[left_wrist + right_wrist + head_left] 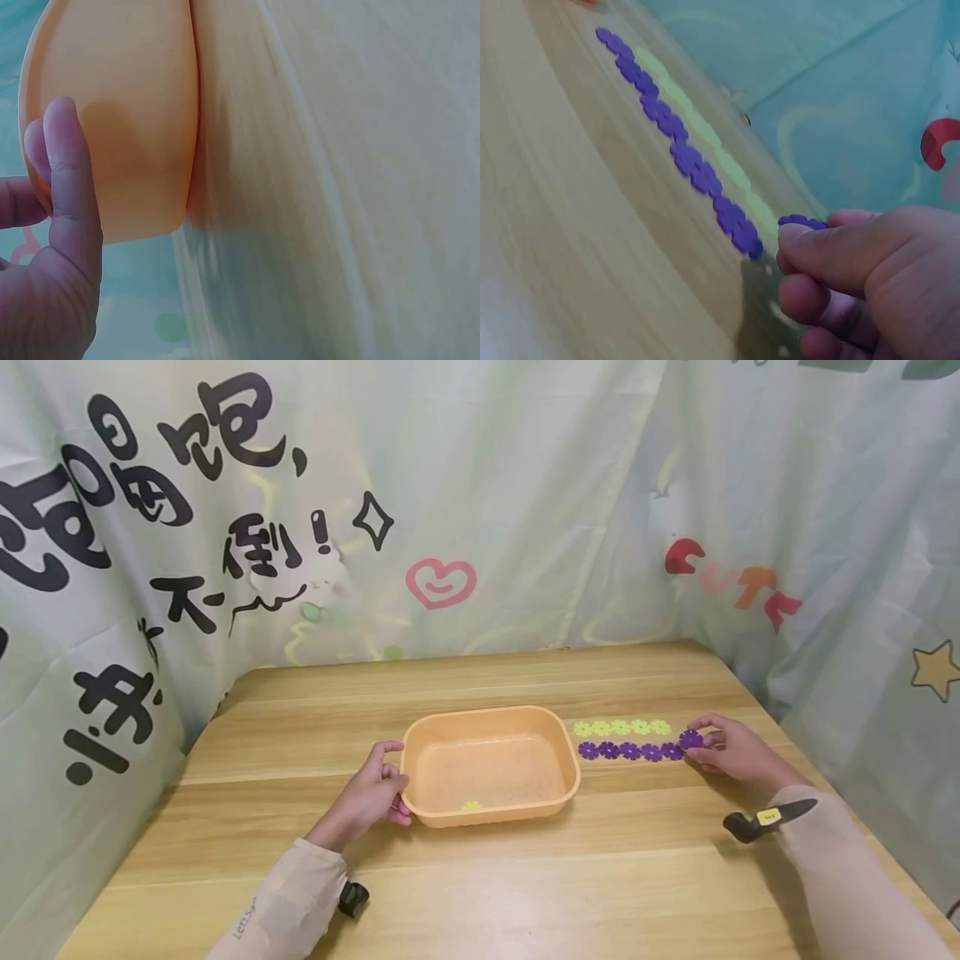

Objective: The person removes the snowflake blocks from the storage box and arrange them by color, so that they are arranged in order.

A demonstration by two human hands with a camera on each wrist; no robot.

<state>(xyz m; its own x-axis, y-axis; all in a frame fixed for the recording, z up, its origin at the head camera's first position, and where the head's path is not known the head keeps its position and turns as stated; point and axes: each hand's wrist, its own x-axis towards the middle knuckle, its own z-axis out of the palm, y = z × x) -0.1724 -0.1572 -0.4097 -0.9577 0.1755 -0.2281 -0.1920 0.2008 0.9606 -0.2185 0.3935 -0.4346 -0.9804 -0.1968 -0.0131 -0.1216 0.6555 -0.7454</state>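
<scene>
My right hand (738, 753) pinches a purple flower-shaped plastic disc (691, 739) between thumb and fingers. In the right wrist view the disc (801, 222) is mostly covered by the fingertips. It is just past the right end of a row of several purple discs (631, 751) lying on the table. Behind that row runs a parallel one of yellow-green discs (620, 727). An orange plastic basin (491, 720) stands left of both rows, with one yellow-green disc (472, 806) inside near its front wall. My left hand (369, 795) grips the basin's left rim, its thumb (69, 161) against the outer wall.
The wooden table (480, 893) ends at a printed cloth curtain (525, 527) behind and at both sides. Black straps with small devices sit at both wrists, such as the black device (354, 899) on the left.
</scene>
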